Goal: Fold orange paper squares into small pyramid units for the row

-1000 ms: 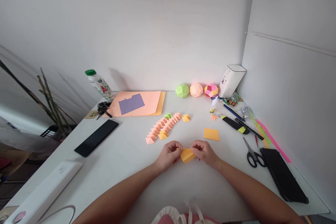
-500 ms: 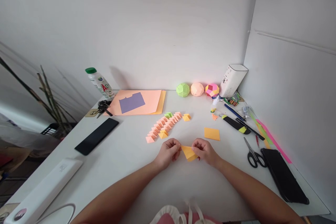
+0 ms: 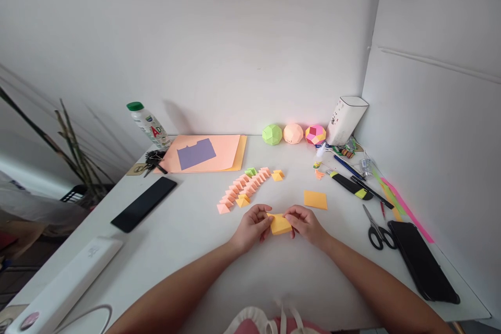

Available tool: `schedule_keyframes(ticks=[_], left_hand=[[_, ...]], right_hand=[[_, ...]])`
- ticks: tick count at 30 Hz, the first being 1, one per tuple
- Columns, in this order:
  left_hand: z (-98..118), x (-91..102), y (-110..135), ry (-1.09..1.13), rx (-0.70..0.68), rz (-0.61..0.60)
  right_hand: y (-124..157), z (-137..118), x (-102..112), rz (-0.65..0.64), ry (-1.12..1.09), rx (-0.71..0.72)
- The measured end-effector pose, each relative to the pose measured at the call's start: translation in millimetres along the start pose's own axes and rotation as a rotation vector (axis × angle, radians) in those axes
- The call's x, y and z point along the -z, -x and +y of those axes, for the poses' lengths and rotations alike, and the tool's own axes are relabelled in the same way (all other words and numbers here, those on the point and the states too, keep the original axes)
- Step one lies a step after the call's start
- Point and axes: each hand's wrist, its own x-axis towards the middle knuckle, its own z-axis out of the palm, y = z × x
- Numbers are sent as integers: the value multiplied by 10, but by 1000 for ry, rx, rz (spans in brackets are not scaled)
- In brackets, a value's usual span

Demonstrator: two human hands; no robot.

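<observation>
A small folded orange paper piece (image 3: 280,224) sits low over the white table (image 3: 188,229), pinched between both hands. My left hand (image 3: 252,226) grips its left edge with closed fingers. My right hand (image 3: 306,223) grips its right edge the same way. Just beyond the hands lies a row of several folded pink paper units (image 3: 242,188), with a few orange ones (image 3: 242,201) and a green one (image 3: 250,171) among them. A flat orange paper square (image 3: 315,199) lies to the right of the row.
Three paper balls (image 3: 293,133), a white box (image 3: 345,119), pens, a marker (image 3: 350,185), scissors (image 3: 378,230) and a black phone (image 3: 423,266) fill the right side. Peach sheets (image 3: 205,153), a bottle (image 3: 148,125), keys, a black phone (image 3: 143,203) and a white device (image 3: 66,287) lie left.
The orange piece has been turned from a diamond pointing down to a flatter, squarer shape, and both hands have closed in on it slightly.
</observation>
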Motion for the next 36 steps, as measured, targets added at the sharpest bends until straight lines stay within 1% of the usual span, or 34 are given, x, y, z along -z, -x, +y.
schedule_keyframes(ticks=[3,6,8,13,16,19,22,25,30,36], left_hand=[[-46,-3,27,-54,-47,36],[-85,-1,46,-148,-168,106],[-100,9,38,-150,-208,121],[-108,54,-28,58,-182,8],[-103,79,-48,112,-196,-49],[-98,89,-45,79,-206,-102],[-97,89,-36,1,-238,-110],[-106,92,-34,-31,-278,-117],[-128,114,-38,-26,-321,-185],[-155,124,-38,-66,-320,-194]], right_hand=[[-15,19,13,-4,1,-2],[-29,51,17,-26,-4,1],[-32,69,16,-37,-14,-10],[-24,80,9,-47,-5,-72],[-23,77,11,-69,10,-115],[-30,72,11,-102,18,-124],[-35,56,8,-118,40,-107],[-30,22,5,-113,40,-90],[-15,-34,3,-114,80,-76],[-21,4,-8,-88,122,-9]])
